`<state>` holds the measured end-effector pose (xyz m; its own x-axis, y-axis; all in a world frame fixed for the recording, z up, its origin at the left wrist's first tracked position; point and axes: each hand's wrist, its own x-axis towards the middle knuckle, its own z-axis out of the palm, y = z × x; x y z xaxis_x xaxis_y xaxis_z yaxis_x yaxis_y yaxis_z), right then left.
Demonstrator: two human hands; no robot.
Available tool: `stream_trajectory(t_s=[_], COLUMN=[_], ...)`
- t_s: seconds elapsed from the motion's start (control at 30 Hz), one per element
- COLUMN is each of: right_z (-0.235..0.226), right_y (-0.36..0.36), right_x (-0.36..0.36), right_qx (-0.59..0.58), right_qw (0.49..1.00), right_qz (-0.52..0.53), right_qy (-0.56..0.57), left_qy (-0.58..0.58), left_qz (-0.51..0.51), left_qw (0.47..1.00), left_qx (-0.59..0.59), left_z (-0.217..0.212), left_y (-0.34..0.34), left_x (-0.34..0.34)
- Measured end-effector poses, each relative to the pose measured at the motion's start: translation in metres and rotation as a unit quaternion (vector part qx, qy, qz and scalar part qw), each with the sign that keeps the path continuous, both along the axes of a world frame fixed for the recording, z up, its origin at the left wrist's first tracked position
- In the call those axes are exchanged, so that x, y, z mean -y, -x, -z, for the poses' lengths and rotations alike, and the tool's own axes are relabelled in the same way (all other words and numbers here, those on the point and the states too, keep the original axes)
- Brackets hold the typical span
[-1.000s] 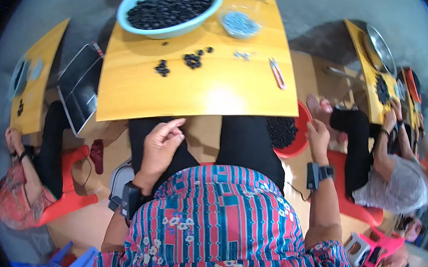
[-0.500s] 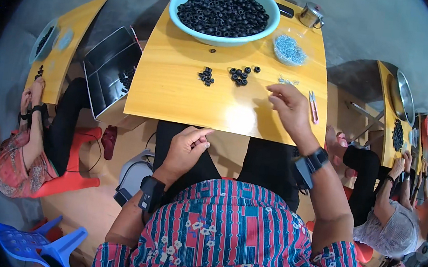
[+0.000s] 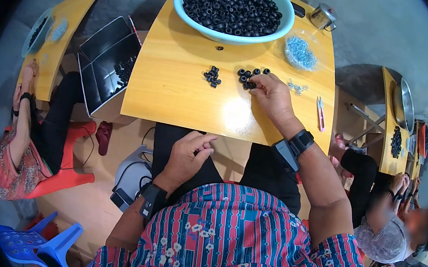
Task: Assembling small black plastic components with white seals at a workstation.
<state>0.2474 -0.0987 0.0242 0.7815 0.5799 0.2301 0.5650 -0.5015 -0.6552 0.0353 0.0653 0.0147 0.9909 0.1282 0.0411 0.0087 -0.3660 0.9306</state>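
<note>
My right hand [image 3: 274, 97] reaches over the table, thumb and fingertips closed on a black rounded bead-like piece [image 3: 250, 85] at the near side of a small cluster. Other black rounded pieces [image 3: 242, 73] of that cluster lie around the fingertips. Just below the table's front edge, above my lap, is my left hand [image 3: 186, 159]. Its forefinger points right and the thumb stands apart, the other fingers half curled; nothing shows between them. A pile of smaller black pieces [image 3: 212, 76] lies left of the cluster. Small shiny metal pieces [image 3: 297, 87], perhaps springs, lie to its right.
At the table's [image 3: 171, 97] far side stand a light-blue basin [image 3: 224, 36] heaped with black pieces, a clear bowl [image 3: 300, 53] of metal bits and a metal mug [image 3: 322, 17]. Pink-handled snips [image 3: 321, 114] lie right. A black-lined box [image 3: 104, 59] stands left. People work at side tables.
My right hand has moved left from beside the metal pieces to the black cluster and closed on a piece there. The left hand stays nearly in place. The view has shifted slightly.
</note>
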Motion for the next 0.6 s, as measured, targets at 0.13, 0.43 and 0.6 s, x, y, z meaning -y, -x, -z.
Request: stream_trajectory(t_s=[0.13,0.43,0.6], right_z=[-0.002,-0.003,-0.003], right_y=[0.0,0.015,0.022], right_x=[0.004,0.019,0.017], right_qx=[0.017,0.038,0.05], right_qw=[1.0,0.998,0.995], right_qz=[-0.005,-0.025,-0.039], right_qy=[-0.004,0.053,0.076], left_qy=[-0.004,0.021,0.032], left_qz=[0.002,-0.005,0.01], left_qw=[1.0,1.0,0.999], left_qx=[0.015,0.003,0.02], left_z=[-0.003,0.003,0.007], left_y=[-0.003,-0.001,-0.009], left_x=[0.0,0.002,0.005])
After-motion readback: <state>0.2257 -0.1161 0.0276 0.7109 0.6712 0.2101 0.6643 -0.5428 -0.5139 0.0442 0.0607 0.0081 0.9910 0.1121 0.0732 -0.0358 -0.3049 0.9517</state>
